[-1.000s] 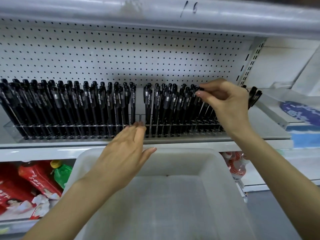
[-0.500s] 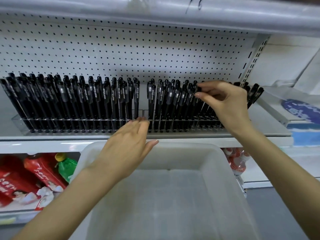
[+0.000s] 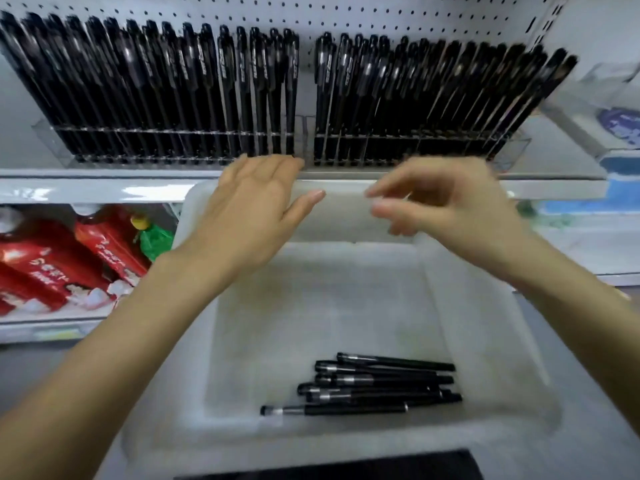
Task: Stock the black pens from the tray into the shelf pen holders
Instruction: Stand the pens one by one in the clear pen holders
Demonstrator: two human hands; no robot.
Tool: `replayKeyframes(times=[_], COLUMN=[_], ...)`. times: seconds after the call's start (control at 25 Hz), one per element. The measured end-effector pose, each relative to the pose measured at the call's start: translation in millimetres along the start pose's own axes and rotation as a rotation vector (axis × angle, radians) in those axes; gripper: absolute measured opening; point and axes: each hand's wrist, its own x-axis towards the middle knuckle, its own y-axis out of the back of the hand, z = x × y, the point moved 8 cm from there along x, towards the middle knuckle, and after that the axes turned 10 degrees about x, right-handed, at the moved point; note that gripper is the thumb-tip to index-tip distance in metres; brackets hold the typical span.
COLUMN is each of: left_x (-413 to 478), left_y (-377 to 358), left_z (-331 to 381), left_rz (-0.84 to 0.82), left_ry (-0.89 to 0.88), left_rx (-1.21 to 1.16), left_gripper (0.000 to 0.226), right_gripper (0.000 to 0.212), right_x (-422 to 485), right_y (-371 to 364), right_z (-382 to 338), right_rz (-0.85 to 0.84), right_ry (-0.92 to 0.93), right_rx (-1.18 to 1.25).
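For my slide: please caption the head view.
Left hand and right hand, both empty, above white tray of black pens, under stocked pen holders.

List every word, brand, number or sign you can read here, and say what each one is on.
Nothing here is sharp enough to quote.
pens in the shelf holders: white print along the barrels, too blurred to read.
red packs on the lower shelf: white print, too blurred to read.
blue round label at the right edge: blurred and cut off, unreadable.
pens in the tray: no print can be made out.
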Motion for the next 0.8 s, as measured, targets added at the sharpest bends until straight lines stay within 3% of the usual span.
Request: replayKeyframes(times=[0.08, 0.28, 0.52, 0.8], left_x=[-8, -16, -20, -21], left_y=[-11, -20, -25, -26], left_z=[-9, -14, -16, -16], left_rz=[-0.029, 0.001, 0.012, 0.021], left_ry=[0.034, 0.017, 0.021, 0.021], left_rx=[-0.010, 0.008, -0.015, -0.029], left_gripper=[0.062, 0.069, 0.072, 0.071], right_gripper=[0.017, 0.017, 0.034, 0.035], right_x=[-31, -80, -90, -91], right_y=[-41, -88, -103, -109], right_z=[38, 94, 100, 103], right_rz=[-0.188, -0.423, -0.484, -0.509], right_ry=[-0.205, -0.522, -0.590, -0.583], right_rx=[0.036, -0.012, -0.119, -0.246])
